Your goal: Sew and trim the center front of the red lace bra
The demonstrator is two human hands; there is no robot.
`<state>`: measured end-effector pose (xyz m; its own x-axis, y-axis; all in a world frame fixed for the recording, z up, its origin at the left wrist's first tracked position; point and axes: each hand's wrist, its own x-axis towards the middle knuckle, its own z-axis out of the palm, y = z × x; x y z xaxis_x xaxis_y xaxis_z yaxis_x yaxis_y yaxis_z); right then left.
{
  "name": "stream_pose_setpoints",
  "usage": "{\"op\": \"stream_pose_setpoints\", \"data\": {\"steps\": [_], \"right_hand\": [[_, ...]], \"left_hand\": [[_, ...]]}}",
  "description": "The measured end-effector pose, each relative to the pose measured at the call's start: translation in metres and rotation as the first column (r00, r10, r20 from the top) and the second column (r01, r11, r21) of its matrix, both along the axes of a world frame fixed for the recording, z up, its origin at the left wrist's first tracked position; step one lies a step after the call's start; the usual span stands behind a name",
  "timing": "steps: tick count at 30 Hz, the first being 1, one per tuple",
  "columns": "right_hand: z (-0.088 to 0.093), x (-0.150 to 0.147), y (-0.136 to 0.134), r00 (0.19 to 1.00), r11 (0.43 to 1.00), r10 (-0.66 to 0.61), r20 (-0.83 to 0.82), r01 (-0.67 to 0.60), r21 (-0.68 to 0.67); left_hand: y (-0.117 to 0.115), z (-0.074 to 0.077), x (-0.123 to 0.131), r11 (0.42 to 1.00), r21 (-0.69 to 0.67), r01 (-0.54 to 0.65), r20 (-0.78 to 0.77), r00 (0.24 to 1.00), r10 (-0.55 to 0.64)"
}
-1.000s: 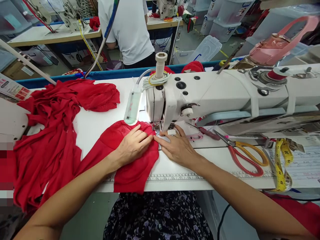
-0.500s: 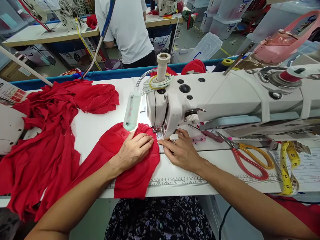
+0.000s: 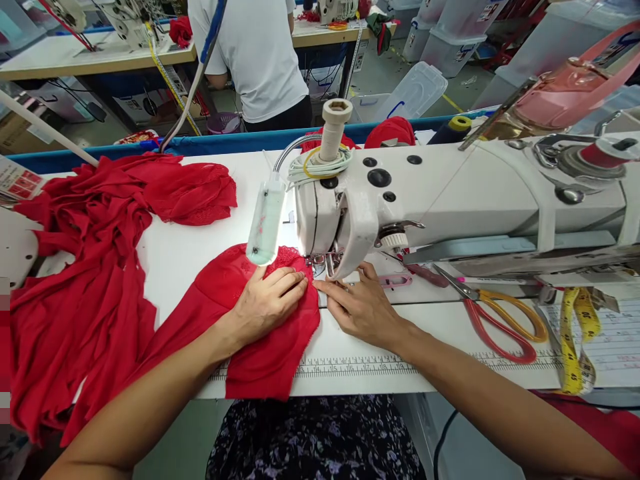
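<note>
My left hand (image 3: 270, 300) lies flat on a red fabric piece (image 3: 263, 363) with a lace-like upper edge, fingers stretched toward the presser foot (image 3: 316, 261) of a white sewing machine (image 3: 345, 207). The fabric's right edge is beside the foot. My right hand (image 3: 363, 303) rests on the machine bed just right of the cloth, its index fingertip at the fabric edge and its thumb apart below. Part of its fingers is hidden behind the machine head. A lamp with a clear cover (image 3: 265, 223) hangs above my left fingertips.
A heap of red fabric (image 3: 95, 267) covers the left of the table. To the right are orange-and-red-handled scissors (image 3: 493, 317), a yellow tape measure (image 3: 573, 340) and a written sheet (image 3: 617, 333). A printed ruler (image 3: 360, 367) runs along the front edge. A person in white (image 3: 255, 60) is beyond.
The view has shifted slightly. My right index fingertip has moved a little left, closer to the fabric edge. My left hand and the red piece stay almost where they were.
</note>
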<state>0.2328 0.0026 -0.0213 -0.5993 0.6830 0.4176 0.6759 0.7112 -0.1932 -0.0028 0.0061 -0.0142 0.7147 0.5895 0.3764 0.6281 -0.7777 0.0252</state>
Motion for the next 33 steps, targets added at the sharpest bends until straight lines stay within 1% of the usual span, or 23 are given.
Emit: {"op": "stream_pose_setpoints", "data": {"steps": [4, 6, 10, 13, 17, 20, 22, 24, 26, 28, 29, 31, 33], "right_hand": [[0.0, 0.001, -0.001, 1.0, 0.999, 0.026, 0.005, -0.026, -0.025], [0.002, 0.001, -0.001, 0.999, 0.999, 0.039, 0.036, -0.038, -0.022], [0.005, -0.001, -0.001, 0.986, 0.998, 0.057, 0.157, -0.063, 0.03], [0.006, -0.004, -0.002, 0.976, 0.995, 0.06, 0.207, -0.075, 0.065], [0.007, -0.004, -0.002, 0.978, 0.99, 0.087, 0.19, -0.106, 0.091], [0.011, 0.002, 0.003, 0.982, 0.982, 0.112, 0.152, -0.133, 0.136], [0.015, 0.01, 0.008, 0.99, 0.979, 0.051, 0.13, -0.076, 0.19], [0.021, 0.021, 0.013, 0.986, 0.97, -0.098, 0.131, 0.065, 0.234], [0.03, 0.035, 0.014, 0.94, 0.938, -0.287, 0.186, 0.237, 0.252], [0.038, 0.05, 0.01, 0.852, 0.892, -0.438, 0.288, 0.372, 0.258], [0.041, 0.057, 0.006, 0.806, 0.872, -0.484, 0.34, 0.413, 0.261], [0.045, 0.071, -0.001, 0.737, 0.852, -0.524, 0.427, 0.454, 0.261], [0.044, 0.083, -0.006, 0.706, 0.849, -0.526, 0.474, 0.463, 0.253]], "left_hand": [[0.0, -0.001, 0.0, 1.0, -0.004, -0.006, 0.004, 1.0, 0.006], [0.0, -0.001, 0.0, 1.0, -0.006, -0.008, 0.001, 1.0, 0.008], [0.001, -0.002, 0.001, 1.0, 0.01, -0.019, -0.025, 0.999, 0.019], [0.003, -0.001, 0.001, 1.0, 0.015, -0.016, -0.037, 0.999, 0.017], [0.005, 0.0, 0.002, 1.0, -0.007, -0.016, -0.018, 1.0, 0.016], [0.004, 0.0, 0.002, 1.0, -0.01, -0.021, -0.011, 1.0, 0.021], [0.003, 0.0, 0.001, 1.0, 0.0, -0.014, -0.004, 1.0, 0.014], [0.003, -0.001, 0.001, 1.0, 0.006, -0.003, 0.01, 1.0, 0.003], [0.002, -0.001, 0.001, 1.0, 0.011, 0.003, 0.02, 1.0, -0.003], [0.003, -0.003, 0.001, 1.0, 0.027, -0.001, 0.021, 1.0, 0.0], [0.003, -0.004, 0.001, 0.999, 0.035, -0.004, 0.02, 1.0, 0.003], [0.003, -0.005, 0.001, 0.999, 0.044, -0.006, 0.018, 1.0, 0.005], [0.003, -0.007, 0.001, 0.999, 0.042, 0.0, 0.028, 1.0, -0.001]]}}
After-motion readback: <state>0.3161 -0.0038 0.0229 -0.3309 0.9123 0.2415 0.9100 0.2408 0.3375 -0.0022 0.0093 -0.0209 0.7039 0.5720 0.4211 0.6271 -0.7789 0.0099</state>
